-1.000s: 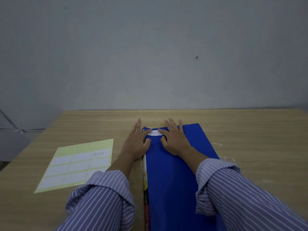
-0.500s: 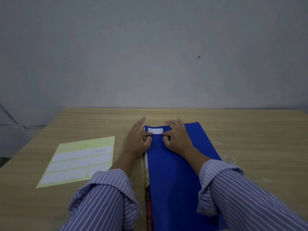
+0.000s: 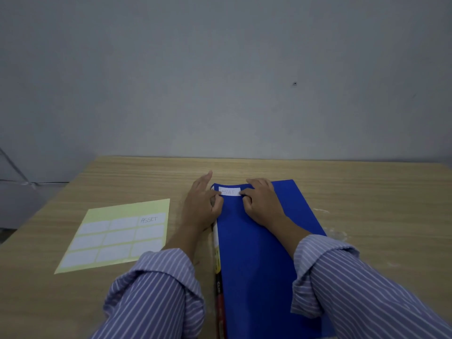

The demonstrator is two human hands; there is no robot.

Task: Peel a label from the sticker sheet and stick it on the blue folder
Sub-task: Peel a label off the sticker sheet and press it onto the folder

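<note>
The blue folder (image 3: 259,255) lies lengthwise on the wooden table in front of me. A white label (image 3: 230,191) with "ASSET" written on it lies flat at the folder's far left corner. My left hand (image 3: 201,206) rests at the folder's left edge, thumb and curled fingers on the label's left end, index finger pointing away. My right hand (image 3: 263,204) lies on the folder with curled fingertips on the label's right end. The yellow sticker sheet (image 3: 117,236) lies flat to the left, holding several white labels, one marked "ASSET".
The wooden table (image 3: 371,206) runs back to a grey wall. A red, yellow and black strip (image 3: 218,277) shows along the folder's left edge. The table's left edge drops off beyond the sticker sheet.
Both hands went from lying flat with spread fingers around the label to curled fingertips on its two ends. The label now shows fully between them.
</note>
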